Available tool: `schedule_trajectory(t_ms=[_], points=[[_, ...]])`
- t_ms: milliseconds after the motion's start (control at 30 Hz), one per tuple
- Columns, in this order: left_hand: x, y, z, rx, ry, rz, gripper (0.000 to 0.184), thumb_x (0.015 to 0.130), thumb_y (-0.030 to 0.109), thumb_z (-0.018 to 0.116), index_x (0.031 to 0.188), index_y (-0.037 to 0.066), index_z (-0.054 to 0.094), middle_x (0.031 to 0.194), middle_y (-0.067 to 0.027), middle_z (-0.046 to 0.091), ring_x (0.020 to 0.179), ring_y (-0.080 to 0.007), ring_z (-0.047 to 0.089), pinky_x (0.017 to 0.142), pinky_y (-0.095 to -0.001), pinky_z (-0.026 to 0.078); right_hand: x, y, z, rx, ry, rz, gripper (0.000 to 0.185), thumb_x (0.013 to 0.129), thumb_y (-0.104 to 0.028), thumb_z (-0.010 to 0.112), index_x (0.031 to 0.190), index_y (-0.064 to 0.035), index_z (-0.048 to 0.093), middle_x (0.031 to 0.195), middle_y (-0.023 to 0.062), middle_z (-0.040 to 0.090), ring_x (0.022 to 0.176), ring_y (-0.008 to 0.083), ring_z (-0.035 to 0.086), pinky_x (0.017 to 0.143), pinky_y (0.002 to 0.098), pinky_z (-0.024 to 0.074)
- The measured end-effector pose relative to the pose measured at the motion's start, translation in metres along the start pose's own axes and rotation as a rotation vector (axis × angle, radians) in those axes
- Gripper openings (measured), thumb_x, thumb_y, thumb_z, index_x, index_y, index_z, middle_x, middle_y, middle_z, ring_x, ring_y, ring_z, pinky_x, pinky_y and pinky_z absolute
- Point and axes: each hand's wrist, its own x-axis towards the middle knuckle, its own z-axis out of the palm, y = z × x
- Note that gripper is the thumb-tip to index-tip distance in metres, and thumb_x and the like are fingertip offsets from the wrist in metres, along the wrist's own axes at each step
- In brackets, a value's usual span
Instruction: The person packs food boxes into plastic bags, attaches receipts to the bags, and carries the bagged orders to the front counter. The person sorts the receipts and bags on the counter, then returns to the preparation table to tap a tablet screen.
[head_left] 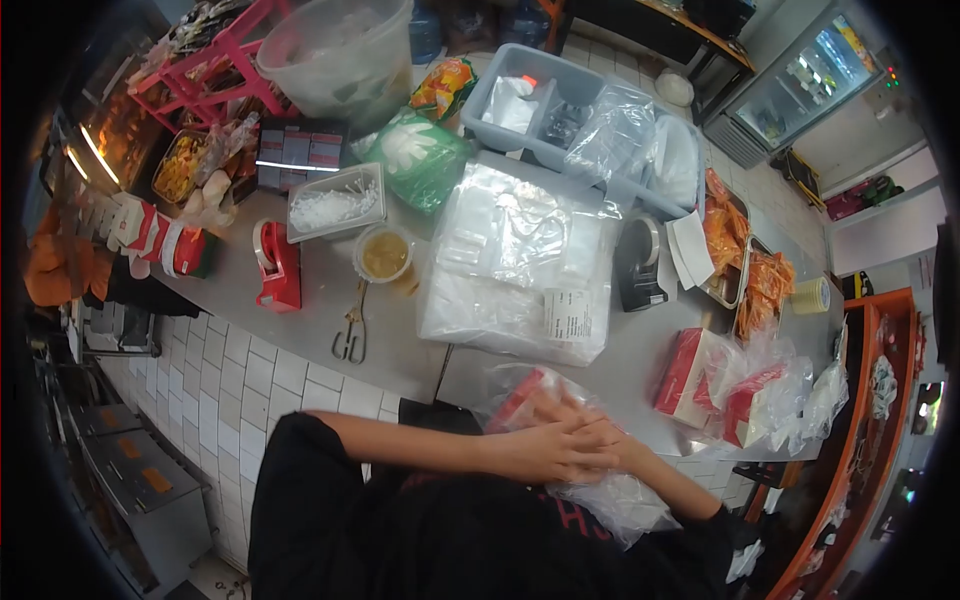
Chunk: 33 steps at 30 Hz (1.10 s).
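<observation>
Over the bagged red box (514, 402), hands (548, 450) overlap, fingers (596, 460) loosely extended, any grip hidden.

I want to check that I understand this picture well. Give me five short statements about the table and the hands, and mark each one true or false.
1. The left hand and the right hand overlap above a clear plastic bag. True.
2. The scissors lie inside the cup of yellowish liquid. False: they lie on the table, beside the cup.
3. The red tape dispenser stands to the left of the cup. True.
4. The black tape dispenser is inside the grey-blue bin. False: it stands on the table, outside the bin.
5. A white label shows on the stack of clear plastic. True.
</observation>
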Motion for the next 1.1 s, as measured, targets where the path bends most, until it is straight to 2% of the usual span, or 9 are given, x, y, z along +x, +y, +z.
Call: schedule_trajectory(t_ms=[200, 333, 400, 600, 733, 833, 933, 1067, 1100], points=[[-0.012, -0.005, -0.046, -0.147, -0.294, -0.237, 0.058, 0.056, 0.020, 0.073, 0.109, 0.010, 0.052, 0.117, -0.0136, 0.044, 0.112, -0.0316, 0.039, 0.096, -0.0510, 0.026, 0.011, 0.016, 0.024, 0.384, 0.053, -0.197, 0.036, 0.077, -0.019, 0.056, 0.108, -0.0025, 0.048, 0.118, 0.0127, 0.045, 0.117, 0.0271, 0.039, 0.105, 0.0440, 0.0213], [-0.056, -0.041, -0.056, -1.367, 0.366, -0.824, 0.060, 0.075, 0.025, 0.067, 0.126, 0.010, 0.038, 0.122, -0.0113, 0.041, 0.113, -0.0266, 0.042, 0.099, -0.0387, 0.031, 0.014, 0.014, 0.029, 0.350, 0.136, -0.124, 0.023, 0.076, -0.016, 0.057, 0.095, -0.0029, 0.053, 0.105, 0.0099, 0.053, 0.109, 0.0248, 0.046, 0.103, 0.0429, 0.0255], [-0.052, -0.051, -0.048, -1.605, 0.502, -1.153, 0.056, 0.083, 0.021, 0.057, 0.131, 0.010, 0.030, 0.123, -0.0117, 0.041, 0.110, -0.0246, 0.047, 0.097, -0.0351, 0.037, 0.014, 0.007, 0.031, 0.260, 0.216, -0.009, 0.011, 0.075, -0.014, 0.059, 0.079, -0.0046, 0.054, 0.088, 0.0068, 0.055, 0.099, 0.0219, 0.051, 0.101, 0.0415, 0.0306], [-0.066, -0.126, 0.017, -2.171, 0.885, -1.257, 0.041, 0.088, 0.024, 0.050, 0.125, 0.010, 0.042, 0.115, -0.0098, 0.049, 0.095, -0.0167, 0.053, 0.084, -0.0268, 0.044, 0.004, -0.012, 0.029, 0.192, 0.180, 0.054, 0.013, 0.074, -0.014, 0.061, 0.075, -0.0049, 0.052, 0.081, 0.0069, 0.054, 0.100, 0.0200, 0.052, 0.100, 0.0420, 0.0320], [-0.054, -0.131, 0.026, -1.706, 1.127, -1.302, 0.034, 0.086, 0.025, 0.053, 0.115, 0.008, 0.052, 0.107, -0.0049, 0.053, 0.090, -0.0112, 0.052, 0.072, -0.0232, 0.044, 0.000, -0.016, 0.033, 0.187, 0.211, 0.062, 0.013, 0.074, -0.015, 0.061, 0.075, -0.0053, 0.052, 0.080, 0.0062, 0.054, 0.100, 0.0197, 0.052, 0.101, 0.0418, 0.0311], [-0.033, -0.114, -0.026, -0.634, 0.942, -1.263, 0.026, 0.078, 0.021, 0.065, 0.096, 0.004, 0.058, 0.093, -0.0023, 0.053, 0.081, -0.0057, 0.052, 0.069, -0.0222, 0.044, -0.004, -0.019, 0.031, 0.182, 0.233, 0.116, 0.013, 0.074, -0.015, 0.061, 0.075, -0.0056, 0.052, 0.079, 0.0058, 0.054, 0.100, 0.0196, 0.052, 0.101, 0.0419, 0.0311], [-0.016, -0.085, -0.077, -0.539, 0.977, -0.942, 0.021, 0.076, 0.012, 0.066, 0.092, 0.001, 0.057, 0.093, -0.0030, 0.051, 0.081, -0.0065, 0.053, 0.064, -0.0211, 0.048, -0.006, -0.019, 0.030, 0.156, 0.275, 0.163, 0.013, 0.074, -0.015, 0.061, 0.075, -0.0056, 0.052, 0.079, 0.0055, 0.054, 0.100, 0.0195, 0.052, 0.101, 0.0419, 0.0313], [-0.035, -0.088, -0.081, -0.490, 0.883, -0.984, 0.027, 0.076, 0.006, 0.064, 0.102, 0.002, 0.055, 0.099, -0.0048, 0.052, 0.084, -0.0093, 0.054, 0.059, -0.0204, 0.050, -0.005, -0.015, 0.029, 0.149, 0.276, 0.169, 0.012, 0.075, -0.016, 0.060, 0.075, -0.0056, 0.053, 0.080, 0.0054, 0.054, 0.099, 0.0196, 0.053, 0.100, 0.0419, 0.0317], [-0.050, -0.105, -0.071, -0.328, 0.820, -0.996, 0.037, 0.075, 0.013, 0.065, 0.109, 0.006, 0.053, 0.107, -0.0059, 0.049, 0.094, -0.0163, 0.050, 0.069, -0.0292, 0.048, -0.006, -0.014, 0.030, 0.151, 0.279, 0.178, 0.012, 0.076, -0.016, 0.060, 0.076, -0.0055, 0.053, 0.080, 0.0055, 0.054, 0.099, 0.0197, 0.053, 0.100, 0.0418, 0.0317]])
